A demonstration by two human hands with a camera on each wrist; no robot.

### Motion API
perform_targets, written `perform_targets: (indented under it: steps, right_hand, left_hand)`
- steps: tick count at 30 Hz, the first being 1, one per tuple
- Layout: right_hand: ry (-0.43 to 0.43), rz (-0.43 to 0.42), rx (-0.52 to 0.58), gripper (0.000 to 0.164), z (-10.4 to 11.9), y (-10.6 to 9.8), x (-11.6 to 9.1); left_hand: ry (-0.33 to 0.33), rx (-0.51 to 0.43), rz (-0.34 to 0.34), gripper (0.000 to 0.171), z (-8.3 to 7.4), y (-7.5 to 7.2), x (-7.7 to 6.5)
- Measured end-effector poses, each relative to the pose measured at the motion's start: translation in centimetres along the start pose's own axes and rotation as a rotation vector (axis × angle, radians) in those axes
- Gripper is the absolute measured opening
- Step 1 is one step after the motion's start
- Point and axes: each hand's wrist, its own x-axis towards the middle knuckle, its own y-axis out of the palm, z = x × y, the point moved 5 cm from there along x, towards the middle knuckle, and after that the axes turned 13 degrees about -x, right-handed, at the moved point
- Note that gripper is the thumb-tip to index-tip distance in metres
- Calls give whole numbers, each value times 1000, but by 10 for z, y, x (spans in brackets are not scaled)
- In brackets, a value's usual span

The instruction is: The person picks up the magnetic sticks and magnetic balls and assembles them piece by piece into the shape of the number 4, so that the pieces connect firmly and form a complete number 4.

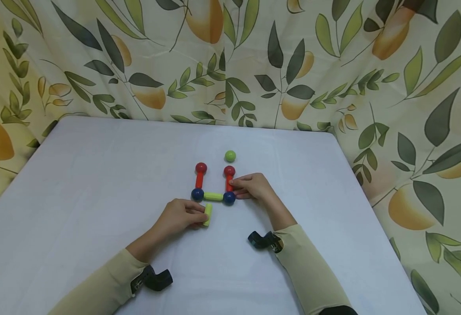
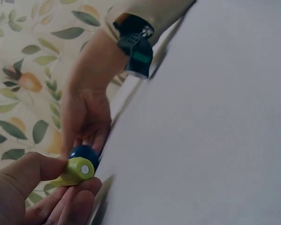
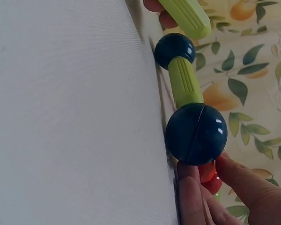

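Note:
A U-shaped figure of rods and balls lies on the white table. Its base is a yellow-green rod [image 1: 213, 197] between a left blue ball [image 1: 197, 194] and a right blue ball [image 1: 228, 198]. From these, a left red rod [image 1: 200, 180] and a right red rod [image 1: 228, 184] run away from me to red balls [image 1: 200, 168]. My right hand [image 1: 256, 186] pinches the right red rod close to its blue ball. Between thumb and fingers, my left hand [image 1: 181, 214] holds a loose yellow-green rod [image 1: 208, 214] just in front of the figure; its end shows a pale round disc in the left wrist view.
A single green ball [image 1: 230, 156] lies beyond the right red ball. The white-covered table [image 1: 96, 175] meets a leaf-and-fruit patterned cloth [image 1: 254, 65] at the back and sides. Dark wrist cameras [image 1: 157, 279] stick out from both sleeves.

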Motion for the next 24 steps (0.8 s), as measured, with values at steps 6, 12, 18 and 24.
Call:
perform_targets:
  steps: [6, 12, 18, 24]
  right_hand:
    - [6, -4, 16, 34, 0, 2, 1]
    - [4, -12, 26, 33, 0, 4, 1]
    - [-1, -19, 24, 32, 0, 4, 0]
    - [-1, -23, 25, 33, 1, 4, -1]
  left_hand:
    - [-9, -37, 25, 24, 2, 14, 2]
    - [-5, -32, 17, 25, 2, 26, 5]
    - [-2, -31, 14, 24, -3, 33, 6]
    - [6, 5, 18, 25, -5, 39, 10]
